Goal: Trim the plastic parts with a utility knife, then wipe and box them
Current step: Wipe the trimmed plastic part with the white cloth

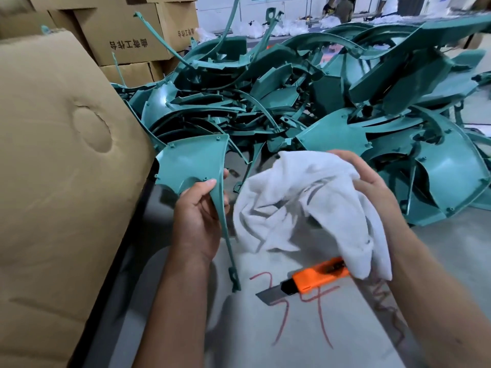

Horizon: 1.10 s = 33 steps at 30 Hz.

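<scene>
Teal plastic part (190,160) in left hand (198,211); right hand (372,181) holds cloth (305,203).

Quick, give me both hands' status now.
Left hand: closed, holding a teal plastic part.
Right hand: closed, holding a white cloth.

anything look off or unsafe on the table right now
Yes: the orange utility knife lies on the table with its blade pushed out and bare, partly under the white cloth that the right hand holds. The cloth hides its rear end, so a blind reach could meet the blade. The left hand grips a teal plastic part.
</scene>
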Motion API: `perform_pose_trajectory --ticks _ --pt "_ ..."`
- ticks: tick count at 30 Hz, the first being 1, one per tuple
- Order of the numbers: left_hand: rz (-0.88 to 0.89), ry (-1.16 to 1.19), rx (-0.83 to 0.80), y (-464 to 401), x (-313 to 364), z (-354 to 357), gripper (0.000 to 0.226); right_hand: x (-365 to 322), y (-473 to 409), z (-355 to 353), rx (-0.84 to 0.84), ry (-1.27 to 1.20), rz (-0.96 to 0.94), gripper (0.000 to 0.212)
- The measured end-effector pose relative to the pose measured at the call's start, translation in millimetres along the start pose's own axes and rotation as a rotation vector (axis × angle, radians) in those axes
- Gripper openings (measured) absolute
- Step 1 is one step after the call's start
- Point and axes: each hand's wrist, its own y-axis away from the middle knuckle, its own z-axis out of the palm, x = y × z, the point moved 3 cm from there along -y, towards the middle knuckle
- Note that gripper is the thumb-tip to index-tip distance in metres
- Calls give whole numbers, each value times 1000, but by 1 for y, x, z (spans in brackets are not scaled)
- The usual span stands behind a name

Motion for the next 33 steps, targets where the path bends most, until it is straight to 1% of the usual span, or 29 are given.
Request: perform_pose_trajectory --ticks 1,2,3,4,5,6,7,8,9,11,12,13,14,15,17,18,19,20,21,22,24,25,28,31,32,33 --pt "-9 -1 11 0 -2 -1 32 2 -1 -4 104 148 10 49" --pt "-10 7 19 -1 -3 -1 29 4 -2 -7 198 345 -7 48" --pt "-5 18 29 -1 -4 -2 29 5 -4 -11 265 574 -62 40" --pt "-1 27 39 -2 -4 -2 31 6 -5 -12 308 798 -130 33" --pt "1 33 46 -3 -5 -2 33 10 -5 -12 319 997 -183 31" --pt "0 38 49 -3 -5 -2 35 15 -6 -10 295 1144 -225 31" --pt "-2 39 52 -3 -5 -2 37 19 -5 -5 251 1249 -247 33" --pt "-2 34 57 -3 -6 -2 39 23 -4 2 192 1327 -257 41" --pt "1 27 63 -3 -6 -3 42 26 -3 11 108 1382 -258 54" --pt "14 16 69 -1 -6 -4 46 35 -1 27 -132 1438 -215 81" --pt "17 18 69 -1 -7 -4 47 41 0 33 -250 1465 -201 90" --pt "21 22 64 -1 -7 -5 47 47 0 38 -344 1501 -204 93" --pt "24 26 54 -1 -8 -5 47 51 0 41 -417 1540 -215 90" --pt "27 26 38 -1 -8 -6 47 52 -1 44 -461 1551 -229 80" --pt "32 17 -33 -1 -6 -3 41 51 -2 44 -445 1464 -296 46" --pt "37 8 -89 -1 -5 -1 35 47 -2 43 -390 1394 -359 30" --pt "45 -9 -156 0 -4 1 30 44 -2 39 -314 1320 -423 19" --pt "56 -32 -218 3 -3 5 27 40 -1 35 -225 1224 -460 13" --pt "67 -58 -265 5 -2 8 28 36 -1 31 -136 1091 -455 11" --pt "80 -82 -292 8 -2 12 34 33 0 27 -69 933 -420 12" --pt "100 -111 -308 11 -2 19 47 29 -1 24 -2 650 -325 17" --pt "107 -123 -302 13 -3 22 51 27 -1 23 24 564 -290 22" --pt "97 -170 -287 19 -5 30 63 25 -6 19 78 427 -209 32" --pt "32 -216 -251 22 -12 36 75 26 -7 16 82 317 -120 32" --pt "8 -214 -232 22 -15 37 76 28 -6 16 76 293 -85 29" --pt "1 -211 -233 22 -18 39 71 30 -5 16 68 263 -46 26"
